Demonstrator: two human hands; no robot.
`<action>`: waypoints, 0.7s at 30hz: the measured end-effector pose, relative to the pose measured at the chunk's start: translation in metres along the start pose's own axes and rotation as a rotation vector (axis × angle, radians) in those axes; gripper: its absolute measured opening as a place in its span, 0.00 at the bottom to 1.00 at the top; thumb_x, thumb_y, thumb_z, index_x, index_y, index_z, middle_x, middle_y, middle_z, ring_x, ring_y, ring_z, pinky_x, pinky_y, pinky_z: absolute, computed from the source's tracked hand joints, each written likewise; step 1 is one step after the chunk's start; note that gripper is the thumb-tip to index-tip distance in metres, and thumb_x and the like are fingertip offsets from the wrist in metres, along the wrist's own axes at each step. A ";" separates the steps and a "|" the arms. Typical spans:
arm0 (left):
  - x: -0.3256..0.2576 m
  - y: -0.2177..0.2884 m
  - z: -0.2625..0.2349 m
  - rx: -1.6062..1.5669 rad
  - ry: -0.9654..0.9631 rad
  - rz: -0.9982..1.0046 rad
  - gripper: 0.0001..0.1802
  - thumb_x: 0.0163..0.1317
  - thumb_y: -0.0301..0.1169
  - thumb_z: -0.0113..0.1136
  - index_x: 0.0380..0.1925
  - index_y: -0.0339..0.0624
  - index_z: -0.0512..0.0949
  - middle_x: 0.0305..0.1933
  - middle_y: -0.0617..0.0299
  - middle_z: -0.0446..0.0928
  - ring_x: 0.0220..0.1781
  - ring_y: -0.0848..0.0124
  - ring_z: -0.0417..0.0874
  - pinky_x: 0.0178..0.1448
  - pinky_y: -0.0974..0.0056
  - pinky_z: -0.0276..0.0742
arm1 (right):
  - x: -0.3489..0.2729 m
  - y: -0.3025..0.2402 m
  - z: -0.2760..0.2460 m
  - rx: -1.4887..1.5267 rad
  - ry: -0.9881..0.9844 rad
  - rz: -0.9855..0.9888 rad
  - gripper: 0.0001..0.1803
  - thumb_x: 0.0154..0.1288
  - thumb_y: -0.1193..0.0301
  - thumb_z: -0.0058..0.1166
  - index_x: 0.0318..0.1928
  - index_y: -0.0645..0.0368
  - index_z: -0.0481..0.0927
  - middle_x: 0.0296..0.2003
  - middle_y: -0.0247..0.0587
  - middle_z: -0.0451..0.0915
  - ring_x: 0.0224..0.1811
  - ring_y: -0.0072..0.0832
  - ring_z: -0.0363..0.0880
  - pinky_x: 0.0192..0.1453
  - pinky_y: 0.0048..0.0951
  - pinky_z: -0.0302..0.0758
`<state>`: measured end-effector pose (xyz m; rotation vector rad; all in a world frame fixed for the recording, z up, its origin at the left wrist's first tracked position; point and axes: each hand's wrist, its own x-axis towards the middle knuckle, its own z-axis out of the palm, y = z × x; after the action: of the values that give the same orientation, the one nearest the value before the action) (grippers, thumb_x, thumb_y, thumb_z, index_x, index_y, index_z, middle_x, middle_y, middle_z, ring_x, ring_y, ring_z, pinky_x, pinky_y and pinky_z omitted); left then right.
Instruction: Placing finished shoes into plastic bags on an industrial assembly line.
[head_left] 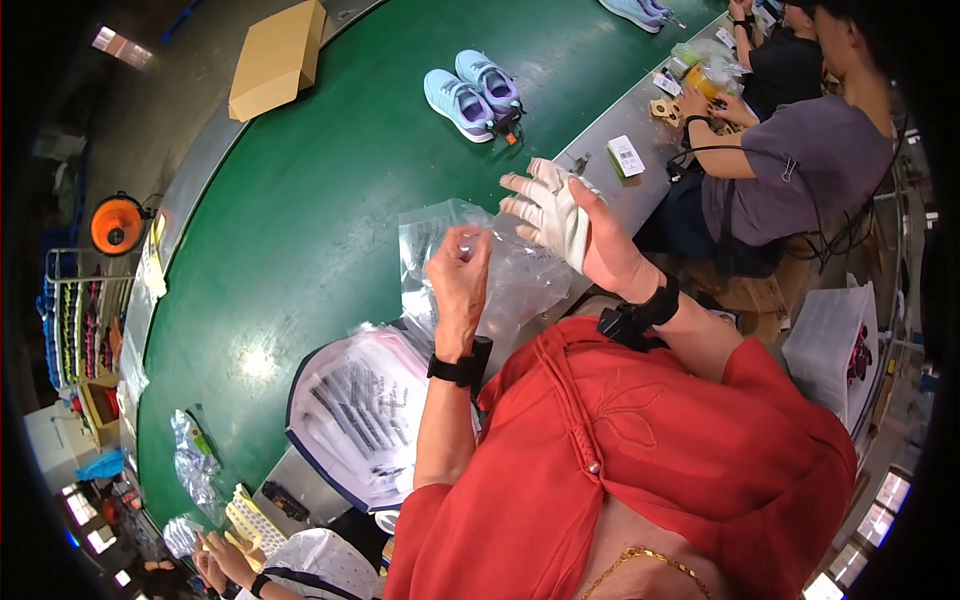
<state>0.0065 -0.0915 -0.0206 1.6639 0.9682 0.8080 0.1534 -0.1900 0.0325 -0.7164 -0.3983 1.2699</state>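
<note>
Over the near edge of the green work surface, a clear plastic bag [528,283] lies spread below both my hands. My left hand [459,278] is closed with thumb and fingers pinched together at the bag's film; the exact grip is hard to make out. My right hand [575,225], its fingers wrapped in white cloth or tape, is raised beside the bag with fingers stretched out and nothing in the palm. Black bands circle both wrists. Beyond my hands a pair of light-blue sneakers [474,98] stands on the green surface [290,270].
Left of my body is a bin [365,415] filled with printed clear bags. A cardboard box [277,60] rests at the far edge. A small white-and-green box [626,157] sits on the metal ledge to the right. Co-workers sit at right and lower left.
</note>
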 end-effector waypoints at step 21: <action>-0.019 0.003 0.009 0.259 -0.423 0.320 0.08 0.54 0.23 0.53 0.36 0.38 0.73 0.24 0.43 0.76 0.29 0.46 0.79 0.31 0.50 0.73 | -0.004 0.013 0.001 -0.141 -0.070 0.040 0.44 0.66 0.48 0.44 0.69 0.62 0.42 0.66 0.55 0.53 0.68 0.45 0.56 0.64 0.39 0.62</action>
<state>0.0060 -0.1123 -0.0215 2.1426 0.5321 0.5113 0.1422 -0.1917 0.0243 -0.8038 -0.5366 1.3169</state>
